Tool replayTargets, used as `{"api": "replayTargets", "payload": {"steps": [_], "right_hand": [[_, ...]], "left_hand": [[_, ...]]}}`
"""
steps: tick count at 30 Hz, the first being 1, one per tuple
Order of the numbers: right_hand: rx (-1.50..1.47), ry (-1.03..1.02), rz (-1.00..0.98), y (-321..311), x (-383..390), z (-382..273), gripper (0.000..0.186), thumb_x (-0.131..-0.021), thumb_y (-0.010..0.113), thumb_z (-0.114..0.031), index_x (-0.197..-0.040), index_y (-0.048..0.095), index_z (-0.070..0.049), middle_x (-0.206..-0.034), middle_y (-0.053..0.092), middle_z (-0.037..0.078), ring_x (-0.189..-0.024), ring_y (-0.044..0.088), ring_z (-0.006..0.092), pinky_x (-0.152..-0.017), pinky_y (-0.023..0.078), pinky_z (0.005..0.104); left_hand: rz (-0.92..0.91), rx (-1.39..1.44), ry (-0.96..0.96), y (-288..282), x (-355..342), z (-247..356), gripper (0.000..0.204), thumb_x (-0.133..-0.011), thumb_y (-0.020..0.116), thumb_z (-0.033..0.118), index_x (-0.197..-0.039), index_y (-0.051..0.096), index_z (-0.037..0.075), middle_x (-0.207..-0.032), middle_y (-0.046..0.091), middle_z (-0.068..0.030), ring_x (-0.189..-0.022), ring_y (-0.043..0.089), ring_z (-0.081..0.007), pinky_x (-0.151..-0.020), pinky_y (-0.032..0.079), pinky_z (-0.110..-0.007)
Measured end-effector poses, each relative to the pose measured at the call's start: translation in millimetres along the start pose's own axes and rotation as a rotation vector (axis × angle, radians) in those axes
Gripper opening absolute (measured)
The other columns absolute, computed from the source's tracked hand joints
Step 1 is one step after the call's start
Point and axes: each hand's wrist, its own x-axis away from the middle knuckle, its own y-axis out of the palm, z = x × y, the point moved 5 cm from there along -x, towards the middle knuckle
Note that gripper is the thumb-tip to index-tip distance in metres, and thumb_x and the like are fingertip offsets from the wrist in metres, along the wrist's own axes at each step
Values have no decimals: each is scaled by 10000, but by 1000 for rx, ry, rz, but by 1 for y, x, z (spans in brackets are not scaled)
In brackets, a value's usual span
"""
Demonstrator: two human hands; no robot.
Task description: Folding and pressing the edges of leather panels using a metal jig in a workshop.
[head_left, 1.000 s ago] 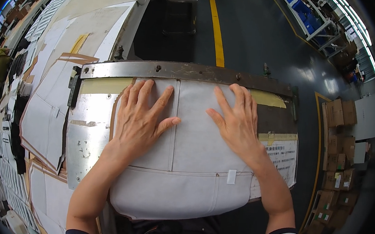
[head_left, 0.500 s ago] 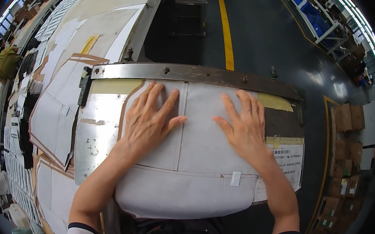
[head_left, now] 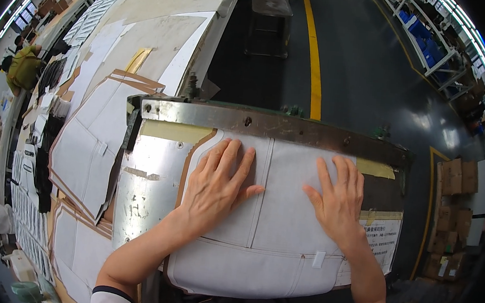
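A white stitched panel [head_left: 289, 213] with brown cut edges lies on a metal plate [head_left: 149, 195], its near part hanging over the plate's front edge. Its far edge meets a long steel bar [head_left: 290, 134] that runs across the back of the plate. My left hand [head_left: 217, 175] rests flat on the panel, left of a vertical seam, fingers spread toward the bar. On the other side of that seam my right hand [head_left: 337, 197] also lies flat, fingers stretched out. Neither hand grips anything. A small white tab [head_left: 318, 260] sits on the panel near my right wrist.
More white panels [head_left: 90, 144] with brown edges are stacked on the long table [head_left: 166, 35] at the left. A stool [head_left: 271, 10] stands beyond the bar, near a yellow floor line [head_left: 314, 59]. Cardboard boxes [head_left: 459, 176] and a rack [head_left: 435, 56] are at the right.
The whole view has shifted, so the plate, panel and hands appear lower and farther right. Both hands keep about the same flat place on the panel.
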Motion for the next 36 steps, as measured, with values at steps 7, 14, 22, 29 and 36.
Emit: {"api": "replayTargets", "payload": {"steps": [7,14,22,29,36], "right_hand": [[3,-17,3,-1,-3,-1,556,-982,663,-429,-1313,629,16,-1327,487,268,-1264,466,422,-1031,413,566],[-21,-8,33,0,-3,0,542,-974,680,-387,-1333,606,12,-1316,499,263,-1261,474,420,-1057,390,560],[-26,4,93,2,1,0,552,-962,683,-434,-1295,615,0,-1287,513,248,-1234,488,395,-1025,418,577],[-91,26,69,2,2,2,526,-982,675,-368,-1345,570,-2,-1324,475,238,-1247,460,411,-1039,406,551],[-113,18,122,2,4,2,520,-972,690,-372,-1326,572,-10,-1305,486,228,-1247,467,402,-1060,396,547]], "left_hand": [[-21,26,-16,-4,-1,0,663,-874,781,455,-1384,630,58,-1370,554,-197,-1299,542,-370,-1005,506,-489],[5,29,-9,-2,-2,1,647,-874,799,377,-1396,613,44,-1363,558,-191,-1288,547,-387,-1034,497,-489],[-14,3,-3,-5,-4,5,637,-884,788,371,-1412,608,62,-1361,561,-173,-1278,542,-386,-1045,483,-505],[0,24,-22,-5,-1,6,618,-898,787,327,-1410,579,50,-1371,562,-175,-1284,535,-399,-1068,460,-512],[12,106,-79,-1,3,0,614,-915,770,333,-1392,534,25,-1370,565,-162,-1302,518,-379,-1112,421,-504]]}}
